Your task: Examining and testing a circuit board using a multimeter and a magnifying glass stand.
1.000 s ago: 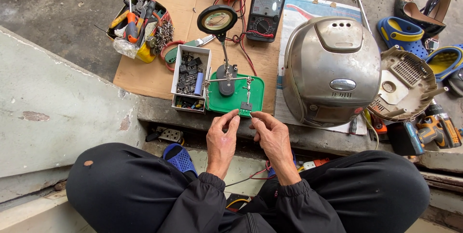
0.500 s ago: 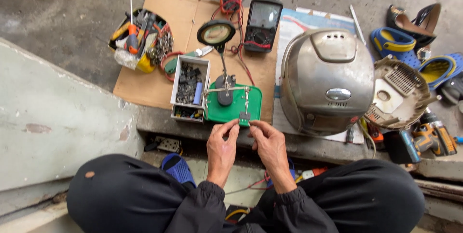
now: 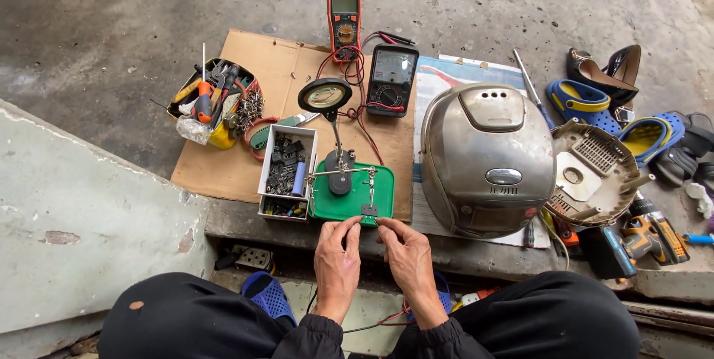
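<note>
My left hand (image 3: 336, 257) and my right hand (image 3: 405, 256) meet at a small dark component (image 3: 368, 212) clipped in a helping-hand stand (image 3: 341, 173) with a round magnifier (image 3: 325, 94). The stand sits on a green base (image 3: 377, 194). Both hands pinch near the component with their fingertips; whether they grip its leads is too small to tell. My knees in dark trousers frame the bottom of the view.
A white box of small parts (image 3: 285, 173) stands left of the base on cardboard (image 3: 223, 162). Behind are an orange multimeter (image 3: 343, 21) and a black analogue meter (image 3: 391, 80). A silver rice cooker (image 3: 486, 157) and its bottom plate (image 3: 591, 173) lie right. A tool tin (image 3: 216, 102), sandals (image 3: 595, 95) and a drill (image 3: 651, 236) surround.
The view has shifted slightly, so everything sits a little lower in frame. Both hands stay at the clipped component, with only small finger movement.
</note>
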